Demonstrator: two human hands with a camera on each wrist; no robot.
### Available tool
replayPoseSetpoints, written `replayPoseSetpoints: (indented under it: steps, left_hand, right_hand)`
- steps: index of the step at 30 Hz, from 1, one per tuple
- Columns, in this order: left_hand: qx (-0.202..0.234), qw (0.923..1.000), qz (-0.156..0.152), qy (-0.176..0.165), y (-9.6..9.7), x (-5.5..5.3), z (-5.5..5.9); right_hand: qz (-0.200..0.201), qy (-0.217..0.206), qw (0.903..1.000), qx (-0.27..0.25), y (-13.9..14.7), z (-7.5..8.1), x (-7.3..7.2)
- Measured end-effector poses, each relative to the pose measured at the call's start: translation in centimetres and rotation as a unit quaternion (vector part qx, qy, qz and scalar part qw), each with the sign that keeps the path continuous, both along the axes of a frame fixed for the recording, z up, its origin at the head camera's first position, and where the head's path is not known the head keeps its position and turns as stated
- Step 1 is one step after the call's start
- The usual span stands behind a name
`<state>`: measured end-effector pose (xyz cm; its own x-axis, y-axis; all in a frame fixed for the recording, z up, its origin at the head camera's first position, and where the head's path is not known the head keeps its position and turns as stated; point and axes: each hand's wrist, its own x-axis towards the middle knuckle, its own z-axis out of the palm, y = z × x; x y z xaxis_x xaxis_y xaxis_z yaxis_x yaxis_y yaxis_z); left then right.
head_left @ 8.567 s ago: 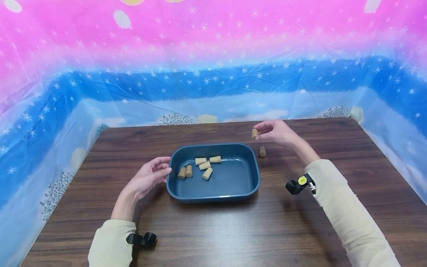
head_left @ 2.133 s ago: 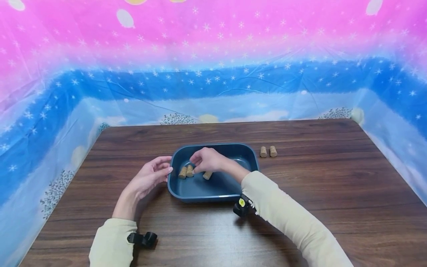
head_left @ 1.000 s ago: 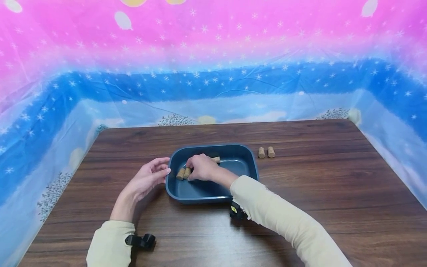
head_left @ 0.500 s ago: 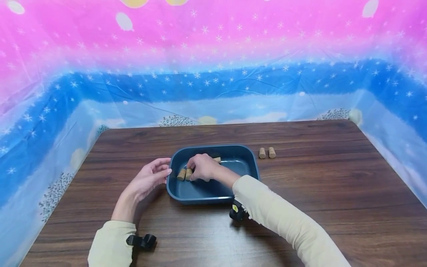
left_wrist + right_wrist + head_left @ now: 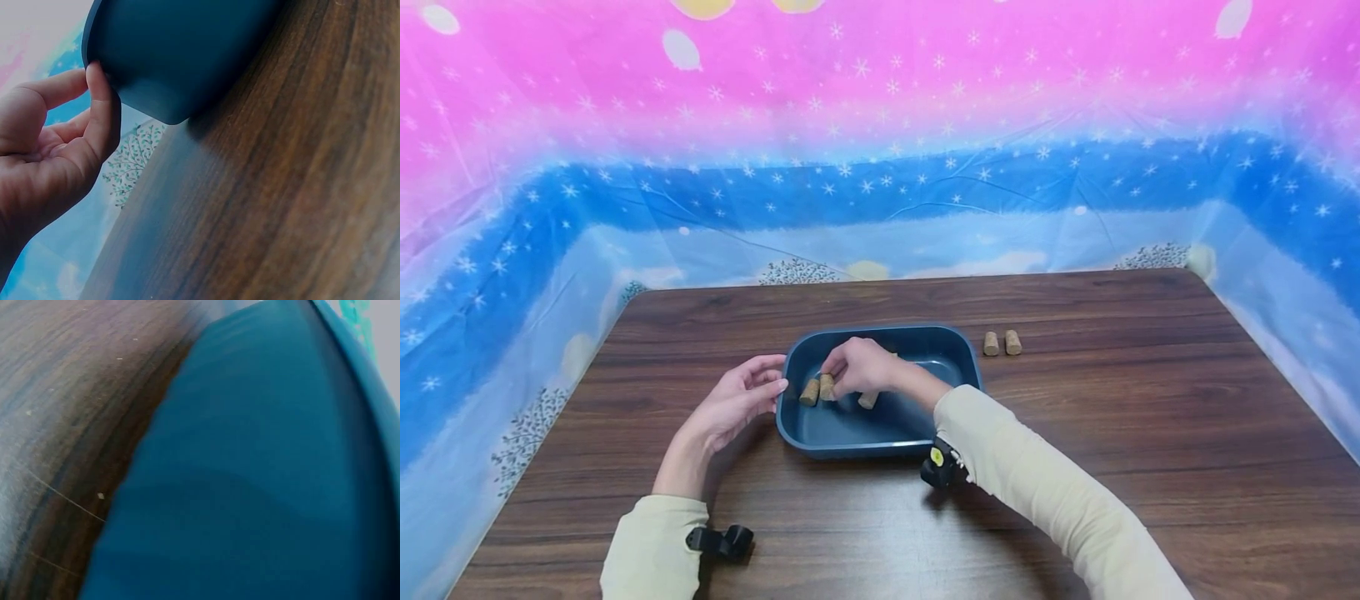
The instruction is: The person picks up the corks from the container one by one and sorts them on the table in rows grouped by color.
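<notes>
A dark blue plastic basin (image 5: 880, 451) stands on the table with several corks in it. My right hand (image 5: 867, 367) reaches inside and pinches a cork (image 5: 827, 387) between thumb and fingertips. Just left of that one lies another cork (image 5: 809, 392). Below my palm a paler cork (image 5: 868, 399) shows partly; the hand covers the far middle of the basin. At the left end my left hand (image 5: 747, 390) holds the rim, and the left wrist view shows its thumb and finger at the basin's edge.
Two corks stand side by side on the table beyond the basin's right end, a left one (image 5: 991, 343) and a right one (image 5: 1013, 342). The wooden table (image 5: 1120, 400) ends at a patterned cloth backdrop (image 5: 880, 183). The basin's outer wall (image 5: 237, 475) fills most of the right wrist view.
Earlier my right hand held a cork by a lone standing one; two now stand there. It then came into the basin, took a cork and raised it slightly. The left hand stayed put.
</notes>
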<state>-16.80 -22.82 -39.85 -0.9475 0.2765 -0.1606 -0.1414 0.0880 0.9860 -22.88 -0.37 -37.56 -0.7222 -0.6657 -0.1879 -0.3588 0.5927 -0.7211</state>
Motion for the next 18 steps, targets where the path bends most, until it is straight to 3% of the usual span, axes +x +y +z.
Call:
replayPoseSetpoints:
  steps: [4, 18]
  left_hand:
    - [-0.003, 1.0, 0.004, -0.001, 0.0, 0.0, 0.0]
    - [-0.01, 0.9999, 0.008, -0.003, 0.0, 0.1, 0.0]
  right_hand:
    - [-0.003, -0.02, 0.9996, -0.021, 0.4, 0.6, -0.2]
    - [-0.014, -0.018, 0.9986, -0.049, 2.4, 1.4, -0.5]
